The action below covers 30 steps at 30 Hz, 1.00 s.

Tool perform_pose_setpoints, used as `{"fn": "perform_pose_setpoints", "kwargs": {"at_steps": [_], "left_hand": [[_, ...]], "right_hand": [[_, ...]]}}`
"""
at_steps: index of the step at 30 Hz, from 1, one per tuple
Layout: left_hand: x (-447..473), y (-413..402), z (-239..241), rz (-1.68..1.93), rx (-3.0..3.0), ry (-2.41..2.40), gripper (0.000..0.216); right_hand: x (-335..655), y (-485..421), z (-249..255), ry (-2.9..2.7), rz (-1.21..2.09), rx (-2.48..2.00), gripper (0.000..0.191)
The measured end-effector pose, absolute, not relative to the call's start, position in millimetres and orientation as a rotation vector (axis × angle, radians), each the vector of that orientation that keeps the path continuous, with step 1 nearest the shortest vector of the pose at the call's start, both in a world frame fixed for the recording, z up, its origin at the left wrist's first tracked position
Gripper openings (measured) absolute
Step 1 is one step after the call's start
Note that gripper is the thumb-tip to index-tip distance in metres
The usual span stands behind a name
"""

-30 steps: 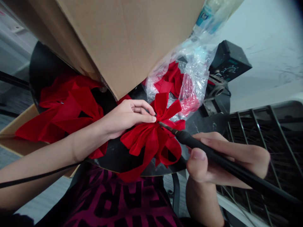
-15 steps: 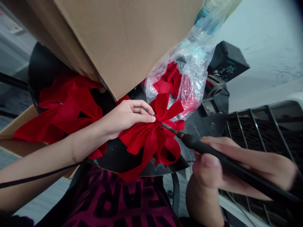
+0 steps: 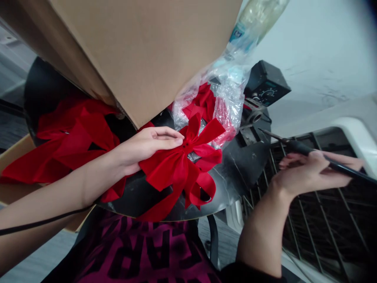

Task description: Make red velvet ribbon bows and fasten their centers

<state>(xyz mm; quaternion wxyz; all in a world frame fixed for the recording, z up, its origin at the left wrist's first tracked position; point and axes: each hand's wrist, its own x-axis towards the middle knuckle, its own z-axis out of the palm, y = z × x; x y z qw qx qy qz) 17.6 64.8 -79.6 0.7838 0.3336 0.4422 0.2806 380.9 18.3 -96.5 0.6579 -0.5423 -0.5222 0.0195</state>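
Left hand: thumb and fingers pressed together, the left hand [image 3: 147,145] pinches the left edge of the bow's gathered middle.
Velvety bow: the red bow [image 3: 179,167] lies under and just right of those fingertips, on the desk; broad soft loops fan outward, with small dark specks at the centre and one long tail running down over the near edge.
Right hand: well apart from the bow, the right hand [image 3: 309,175] is wrapped around a slim black tool [image 3: 299,148].
Tool shape: rod-like, with a smooth handle and a thin, pointed metal tip directed up and left, clear of the fabric.
Desk surface: dark and smooth with pale marble-like veins, the desk [image 3: 232,177] curves round below the left hand.
Second red fabric: left of the left hand, a loose heap [image 3: 79,137] of wide, folded matte strips.
Plastic bag: beyond the left fingertips, a clear, crinkled, shiny bag [image 3: 232,94] around more red cloth [image 3: 206,100].
Cardboard: past the left hand, a tall, plain brown box [image 3: 147,59] with flat sides.
Control unit: up and left of the right hand, a boxy black unit [image 3: 266,84] with a dial.
Wire grille: under the right hand, a rack of thin metal bars [image 3: 309,236].
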Motion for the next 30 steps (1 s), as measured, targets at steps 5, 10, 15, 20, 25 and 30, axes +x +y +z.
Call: {"fn": "perform_pose_setpoints", "kwargs": {"at_steps": [5, 10, 15, 20, 25, 30], "left_hand": [[17.4, 64.3, -75.6, 0.55, 0.686, 0.98, 0.021], [15.7, 66.0, -76.8, 0.522, 0.633, 0.912, 0.023], [16.1, 66.2, -74.2, 0.521, 0.569, 0.881, 0.02], [16.0, 64.5, -69.0, 0.498, 0.581, 0.827, 0.02], [13.8, 62.8, -69.0, 0.466, 0.596, 0.773, 0.017], [12.3, 61.5, -74.7, 0.457, 0.588, 0.68, 0.023]], "right_hand": [[382.6, 29.0, -107.9, -0.923, -0.249, -1.232, 0.021], [388.3, 44.0, -111.8, -0.986, -0.157, -1.267, 0.022], [398.0, 60.6, -113.4, -1.098, 0.043, -1.4, 0.028], [396.0, 73.1, -118.0, -1.196, 0.179, -1.514, 0.03], [390.2, 79.1, -120.3, -1.055, 0.292, -1.555, 0.041], [368.5, 43.9, -112.0, -0.987, 0.43, -1.626, 0.032]]}}
